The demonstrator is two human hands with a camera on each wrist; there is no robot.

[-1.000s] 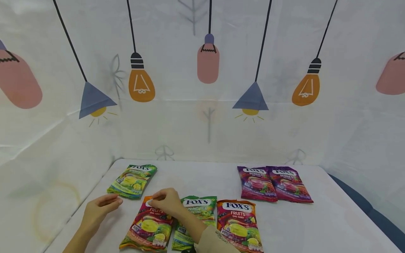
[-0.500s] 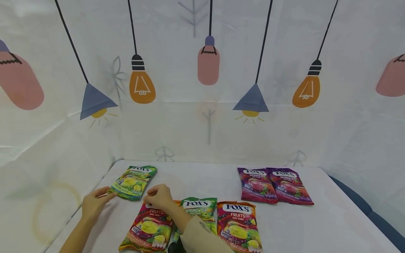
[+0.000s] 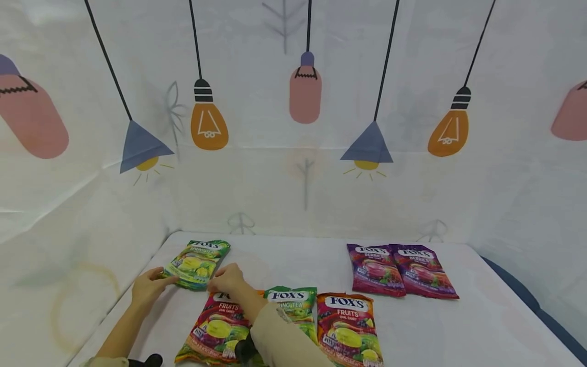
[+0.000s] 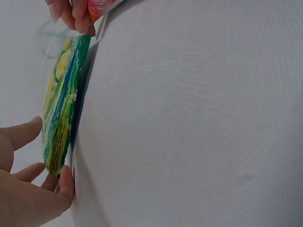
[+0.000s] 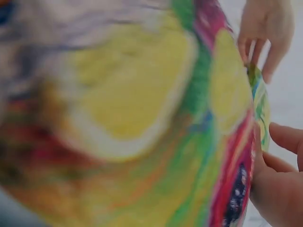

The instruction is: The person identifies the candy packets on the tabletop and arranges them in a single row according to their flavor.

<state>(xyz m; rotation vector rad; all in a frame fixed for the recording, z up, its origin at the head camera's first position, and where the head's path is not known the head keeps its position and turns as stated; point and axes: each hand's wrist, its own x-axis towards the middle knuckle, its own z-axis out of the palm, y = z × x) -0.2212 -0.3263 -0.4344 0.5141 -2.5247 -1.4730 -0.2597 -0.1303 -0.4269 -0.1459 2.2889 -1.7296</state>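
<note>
At the far left of the white worktop, head view: one yellow-green FOX'S bag, face up, the landmark for every entry below. Its near-left corner: my left hand, holding. Its near-right corner: my right hand, fingers narrow and curled at the edge. Nearer me and to its right, in a row: one red FRUITS bag; one green SPRING TEA bag, partly hidden by my right sleeve; one second FRUITS bag. Well to its right: two purple BERRIES bags, side by side and touching. Behind it: one pale backdrop printed with hanging lamps.

Left wrist view: the landmark seen edge-on. My left thumb lies at its face, the other fingers under its end, a narrow grip. At its opposite end, my right fingertips pinch the corner; just beside them, one pink-and-orange packet edge.

Right wrist view: one large blurred bag, lettering unreadable, in front of the landmark. Of the landmark, a strip shows, between my right thumb and fingers, my left fingers at its far end. Whether it is raised off the worktop, I cannot tell.
</note>
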